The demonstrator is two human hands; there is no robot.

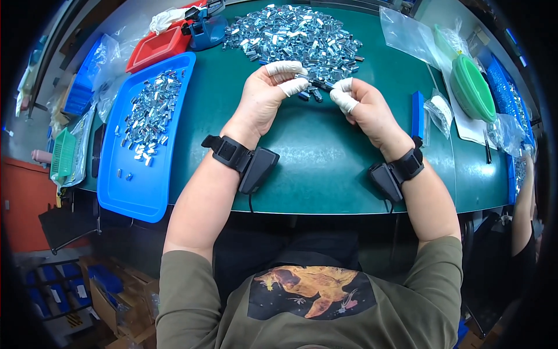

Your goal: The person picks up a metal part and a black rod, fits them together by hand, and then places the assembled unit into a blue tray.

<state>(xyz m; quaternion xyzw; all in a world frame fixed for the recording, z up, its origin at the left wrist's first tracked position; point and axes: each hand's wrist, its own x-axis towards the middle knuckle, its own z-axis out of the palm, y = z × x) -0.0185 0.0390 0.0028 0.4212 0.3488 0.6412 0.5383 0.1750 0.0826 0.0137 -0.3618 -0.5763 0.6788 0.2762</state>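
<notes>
At the near edge of a large heap of small shiny metal pieces (296,35), my two hands meet on the green table. White coverings wrap the thumb and some fingertips of each. My left hand (264,96) is closed in a pinch, and my right hand (369,107) pinches from the other side. Between the fingertips lies a small dark piece (323,85), its exact kind too small to make out. Several loose metal pieces (315,95) rest just below it. Black straps with small black boxes circle both wrists.
A blue tray (180,99) holding more metal pieces stands at the left, red trays (157,49) and a blue device (207,34) behind it. On the right are a green basin (472,87), a blue bar (417,113), plastic bags and a pen (487,146). Another person's arm (523,203) reaches in at far right.
</notes>
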